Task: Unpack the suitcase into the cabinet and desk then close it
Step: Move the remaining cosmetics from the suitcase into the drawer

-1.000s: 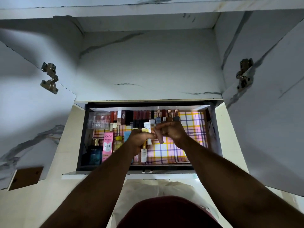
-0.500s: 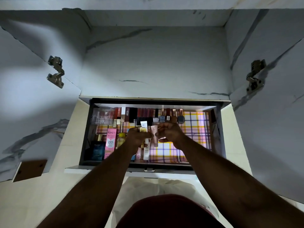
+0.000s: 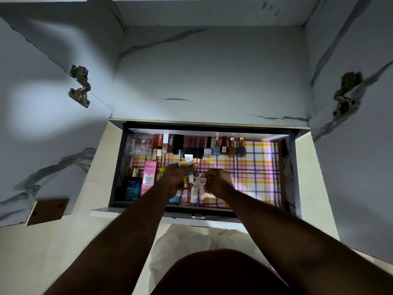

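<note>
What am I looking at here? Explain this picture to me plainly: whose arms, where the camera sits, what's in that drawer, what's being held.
There is no machine: a person wears a camera on the head, looking down at their own arms. Below is an open drawer lined with checked paper, under a cabinet with both doors swung open. Along its back stand lipsticks and nail polish bottles; at the left are a pink Pond's box and a dark blue perfume bottle. The left hand grips a bunch of small tubes. The right hand pinches a pale pink tube, lowering it beside the others standing there.
</note>
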